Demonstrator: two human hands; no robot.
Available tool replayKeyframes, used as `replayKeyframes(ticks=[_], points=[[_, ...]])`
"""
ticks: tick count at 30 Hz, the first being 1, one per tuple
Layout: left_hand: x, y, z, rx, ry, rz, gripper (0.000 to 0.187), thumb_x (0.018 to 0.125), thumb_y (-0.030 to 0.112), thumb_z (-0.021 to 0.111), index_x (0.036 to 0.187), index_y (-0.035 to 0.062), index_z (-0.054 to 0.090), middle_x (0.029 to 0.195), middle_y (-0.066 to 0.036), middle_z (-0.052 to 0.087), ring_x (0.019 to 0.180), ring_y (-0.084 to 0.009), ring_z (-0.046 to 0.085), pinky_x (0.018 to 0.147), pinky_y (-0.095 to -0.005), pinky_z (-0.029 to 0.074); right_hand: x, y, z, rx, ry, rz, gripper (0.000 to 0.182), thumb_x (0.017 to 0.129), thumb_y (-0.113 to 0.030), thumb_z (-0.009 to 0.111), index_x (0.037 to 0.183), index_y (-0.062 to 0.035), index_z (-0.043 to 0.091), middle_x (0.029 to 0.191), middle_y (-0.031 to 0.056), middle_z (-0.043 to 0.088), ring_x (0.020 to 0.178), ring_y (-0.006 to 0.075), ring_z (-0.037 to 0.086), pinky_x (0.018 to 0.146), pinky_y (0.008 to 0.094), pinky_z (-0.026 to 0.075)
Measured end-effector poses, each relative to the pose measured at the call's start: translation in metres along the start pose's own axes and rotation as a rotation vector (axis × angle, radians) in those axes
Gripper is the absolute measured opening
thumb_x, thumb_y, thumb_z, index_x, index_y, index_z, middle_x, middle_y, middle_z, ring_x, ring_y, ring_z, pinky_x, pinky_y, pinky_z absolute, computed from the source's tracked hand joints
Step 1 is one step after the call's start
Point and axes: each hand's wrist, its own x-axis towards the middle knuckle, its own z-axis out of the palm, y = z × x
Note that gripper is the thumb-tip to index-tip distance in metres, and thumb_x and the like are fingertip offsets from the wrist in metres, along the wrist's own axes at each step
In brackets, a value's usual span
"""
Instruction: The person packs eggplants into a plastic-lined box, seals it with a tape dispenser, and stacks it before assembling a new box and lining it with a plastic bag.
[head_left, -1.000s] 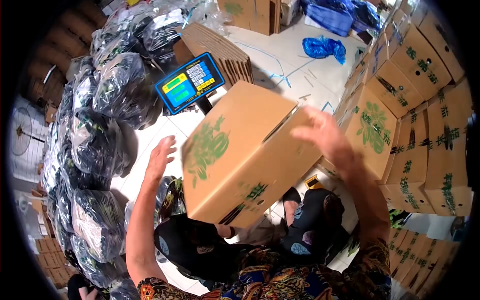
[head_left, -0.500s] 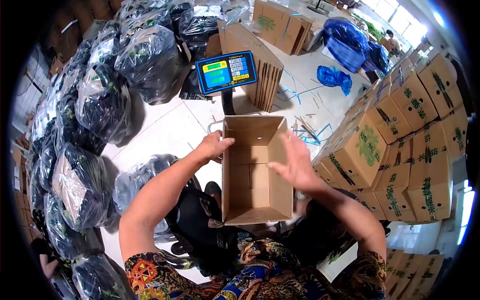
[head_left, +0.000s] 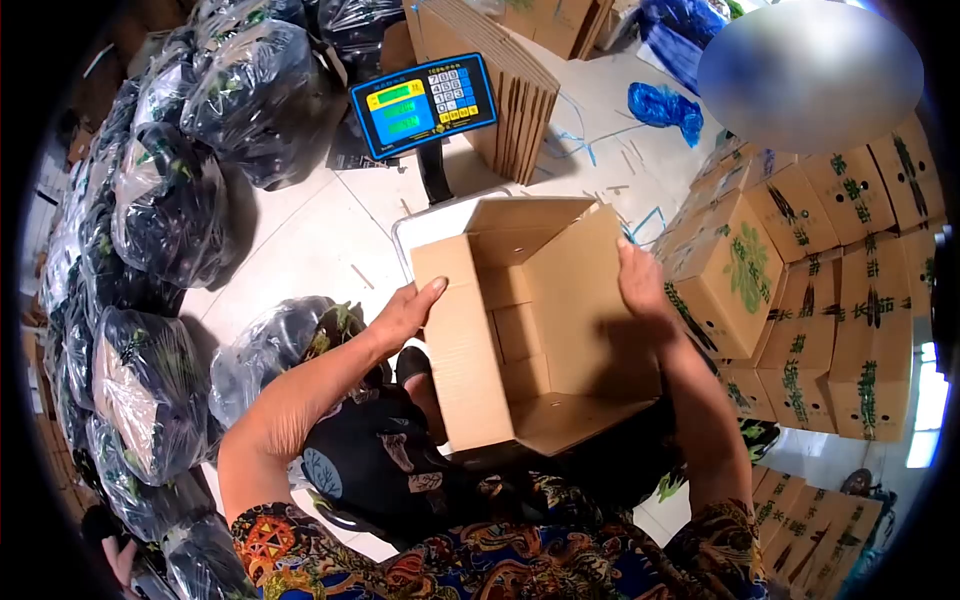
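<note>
An open-topped cardboard box [head_left: 465, 345] stands tilted before my lap, with nothing lying in it. My left hand [head_left: 405, 312] grips its left wall near the upper corner, thumb on the outer face and fingers out of sight behind it. On the opposite side, my right hand [head_left: 643, 280] is closed on the rim of the right wall, thumb upward. Behind the box is a scale with a lit digital display [head_left: 423, 105] on a post. Part of the scale's pale platform [head_left: 410, 245] shows beyond the box's left corner.
Plastic bags of dark produce [head_left: 165, 205] crowd the left side, and another bag [head_left: 265, 345] lies near my left forearm. Printed cartons [head_left: 735, 275] are stacked at right. Flattened cardboard [head_left: 500, 95] leans behind the scale. Blue plastic [head_left: 665, 112] and strapping lie on the floor.
My right hand has come from above the box's opening to grip its right wall. The box has turned and tipped, showing its left outer face. My view has shifted slightly.
</note>
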Motion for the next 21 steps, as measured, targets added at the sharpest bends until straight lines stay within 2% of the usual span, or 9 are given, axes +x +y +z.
replayKeyframes(ticks=[2, 3, 7, 10, 12, 14, 16, 18, 21], points=[[0.008, 0.019, 0.016, 0.219, 0.080, 0.074, 0.066, 0.098, 0.053, 0.042, 0.131, -0.0029, 0.047, 0.118, -0.019, 0.061, 0.107, -0.0254, 0.059, 0.091, -0.0346, 0.046, 0.010, 0.019, 0.002, 0.012, -0.070, 0.179, 0.041, 0.101, -0.029, 0.039, 0.092, 0.0034, 0.062, 0.086, 0.0281, 0.063, 0.086, 0.0475, 0.059, 0.072, 0.0473, 0.047], [0.016, 0.017, 0.027, 0.239, 0.158, 0.378, 0.063, 0.099, 0.049, 0.042, 0.130, -0.0049, 0.048, 0.116, -0.022, 0.061, 0.108, -0.0284, 0.057, 0.095, -0.0356, 0.043, 0.014, 0.024, -0.001, 0.167, -0.120, 0.322, 0.045, 0.102, -0.031, 0.037, 0.091, 0.0036, 0.063, 0.087, 0.0278, 0.064, 0.086, 0.0471, 0.059, 0.073, 0.0469, 0.047], [0.032, 0.012, 0.034, 0.134, 0.236, 0.312, 0.058, 0.100, 0.044, 0.042, 0.129, -0.0053, 0.049, 0.118, -0.024, 0.060, 0.112, -0.0308, 0.055, 0.098, -0.0362, 0.040, 0.007, 0.043, 0.008, 0.461, -0.118, 0.318, 0.051, 0.102, -0.038, 0.038, 0.091, 0.0045, 0.065, 0.081, 0.0264, 0.065, 0.076, 0.0421, 0.061, 0.073, 0.0473, 0.047], [0.037, -0.025, 0.008, 0.066, 0.311, 0.160, 0.058, 0.101, 0.045, 0.035, 0.125, -0.0048, 0.050, 0.115, -0.022, 0.060, 0.107, -0.0311, 0.055, 0.096, -0.0358, 0.040, -0.022, 0.019, 0.049, 1.213, -0.098, 0.708, 0.049, 0.101, -0.038, 0.041, 0.109, 0.0065, 0.060, 0.101, 0.0216, 0.064, 0.093, 0.0267, 0.059, 0.084, 0.0382, 0.045], [0.027, -0.045, 0.001, 0.001, 0.417, 0.126, 0.057, 0.102, 0.045, 0.032, 0.124, -0.0038, 0.050, 0.114, -0.022, 0.059, 0.108, -0.0329, 0.054, 0.096, -0.0362, 0.040, -0.027, 0.014, 0.110, 1.307, -0.092, 0.592, 0.050, 0.101, -0.038, 0.043, 0.122, 0.0058, 0.054, 0.115, 0.0200, 0.060, 0.104, 0.0224, 0.056, 0.092, 0.0343, 0.042], [0.034, -0.079, -0.001, 0.066, 0.569, 0.142, 0.056, 0.102, 0.045, 0.029, 0.125, -0.0028, 0.049, 0.115, -0.020, 0.059, 0.109, -0.0331, 0.053, 0.096, -0.0363, 0.040, -0.021, -0.015, 0.107, 0.942, -0.259, 0.509, 0.049, 0.101, -0.038, 0.043, 0.128, 0.0017, 0.050, 0.122, 0.0195, 0.055, 0.112, 0.0305, 0.053, 0.096, 0.0355, 0.040], [0.033, -0.077, 0.017, 0.031, 0.539, 0.229, 0.055, 0.103, 0.043, 0.025, 0.127, -0.0015, 0.048, 0.120, -0.019, 0.056, 0.114, -0.0314, 0.051, 0.099, -0.0369, 0.037, -0.041, 0.020, 0.208, 0.856, -0.327, 0.437, 0.047, 0.101, -0.038, 0.041, 0.126, 0.0009, 0.050, 0.119, 0.0197, 0.056, 0.112, 0.0345, 0.052, 0.096, 0.0377, 0.041], [0.055, -0.100, 0.025, -0.293, 0.437, 0.067, 0.065, 0.103, 0.049, 0.025, 0.138, -0.0034, 0.042, 0.128, -0.015, 0.055, 0.117, -0.0255, 0.049, 0.103, -0.0311, 0.036, -0.053, -0.009, 0.213, 0.887, -0.131, 0.347, 0.044, 0.101, -0.035, 0.040, 0.124, 0.0003, 0.050, 0.114, 0.0194, 0.056, 0.108, 0.0377, 0.052, 0.093, 0.0408, 0.042], [0.070, -0.100, 0.044, 0.077, 0.533, 0.186, 0.051, 0.104, 0.036, 0.024, 0.127, -0.0031, 0.048, 0.122, -0.019, 0.054, 0.114, -0.0312, 0.049, 0.103, -0.0361, 0.034, -0.051, -0.046, 0.200, 0.446, 0.036, 0.182, 0.035, 0.097, -0.030, 0.045, 0.118, -0.0030, 0.054, 0.104, 0.0157, 0.057, 0.101, 0.0381, 0.053, 0.088, 0.0466, 0.044]])
